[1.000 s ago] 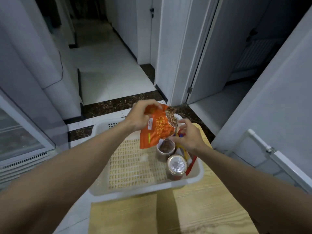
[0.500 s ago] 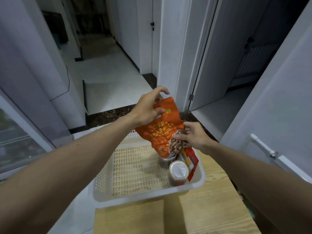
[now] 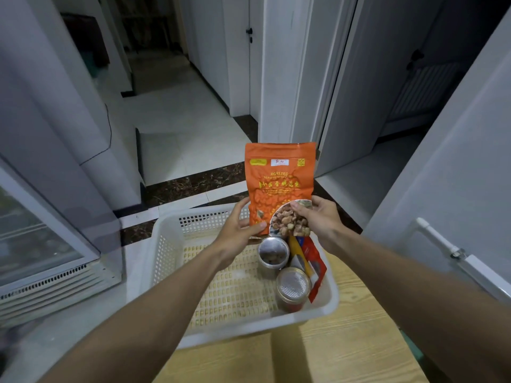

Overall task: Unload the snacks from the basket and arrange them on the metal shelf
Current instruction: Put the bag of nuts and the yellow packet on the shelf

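Both hands clamp the orange roasted-peanut bag by its bottom corners: the left hand with its thumb on the front, the right hand with fingers curled over the window. Half a second ago the left hand pinched the top edge and the bag tilted; now it stands upright. Below the grip, two foil-topped jars and a red packet sit in the white basket on the wooden table.

Light wood counter down at the bottom. White tile floor ahead, with a dark stone strip across it. White door far back, with a black handle. Glass-front cooler on the left, with a slotted vent under the glass. White pipe on the right wall.
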Tool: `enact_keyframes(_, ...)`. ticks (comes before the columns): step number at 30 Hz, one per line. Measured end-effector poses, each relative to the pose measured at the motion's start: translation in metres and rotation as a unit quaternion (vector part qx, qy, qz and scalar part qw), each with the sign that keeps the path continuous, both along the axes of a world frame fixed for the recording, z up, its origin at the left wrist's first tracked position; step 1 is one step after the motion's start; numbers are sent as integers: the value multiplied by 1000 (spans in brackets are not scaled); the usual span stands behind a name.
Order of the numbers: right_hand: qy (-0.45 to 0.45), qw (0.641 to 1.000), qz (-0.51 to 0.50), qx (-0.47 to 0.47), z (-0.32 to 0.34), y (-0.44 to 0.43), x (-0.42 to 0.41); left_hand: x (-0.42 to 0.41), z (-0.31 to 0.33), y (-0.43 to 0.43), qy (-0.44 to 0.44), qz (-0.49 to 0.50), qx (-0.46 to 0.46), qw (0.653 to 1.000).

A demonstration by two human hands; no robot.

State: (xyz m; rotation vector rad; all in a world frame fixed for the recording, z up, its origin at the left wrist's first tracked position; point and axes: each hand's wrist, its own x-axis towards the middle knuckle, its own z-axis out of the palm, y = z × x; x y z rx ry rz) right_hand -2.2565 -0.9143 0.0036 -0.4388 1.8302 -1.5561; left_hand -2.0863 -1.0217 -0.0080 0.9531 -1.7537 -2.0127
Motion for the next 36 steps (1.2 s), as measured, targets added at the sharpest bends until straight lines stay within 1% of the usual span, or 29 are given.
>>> enact_keyframes(2, 7, 1000, 15, -2, -4, 1, -2, -7, -7, 0, 22, 8, 22, 999)
enact_keyframes(4, 19, 999, 46, 10, -3, 6, -3, -12, -13, 0, 29, 16, 23, 999)
enact_keyframes(7, 37, 996, 79, -13, 0, 12, -5, -23, -18, 1, 36, 19, 27, 999)
enact_keyframes(10, 64, 995, 70, -42, -3, 14, -14, -39, -19, 6, 46, 21, 37, 998)
enact_keyframes(15, 110, 991, 48, -53, -6, 22, -29, -63, -25, 14, 44, 16, 42, 998)
enact_keyframes(17, 112, 990, 49, -63, -11, 25, -34, -71, -27, 17, 46, 19, 41, 998)
enact_keyframes(20, 102, 993, 41, -37, -17, 29, -42, -80, -32, 20, 46, 14, 49, 998)
enact_keyframes(25, 102, 995, -6, -13, -24, 32, -60, -82, -54, 26, -15, 27, 44, 999)
enact_keyframes(27, 106, 994, -30, -8, -25, 33, -67, -78, -64, 31, -57, 21, 17, 998)
enact_keyframes(30, 107, 993, -49, -7, -29, 32, -76, -79, -78, 36, -114, -37, -53, 991)
enact_keyframes(31, 104, 993, -51, -6, -30, 32, -77, -82, -81, 37, -137, -59, -99, 984)
enact_keyframes(34, 96, 994, -58, -7, -33, 31, -81, -91, -86, 39, -206, -104, -241, 943)
enact_keyframes(36, 93, 994, -54, -9, -33, 31, -81, -96, -87, 40, -225, -127, -281, 924)
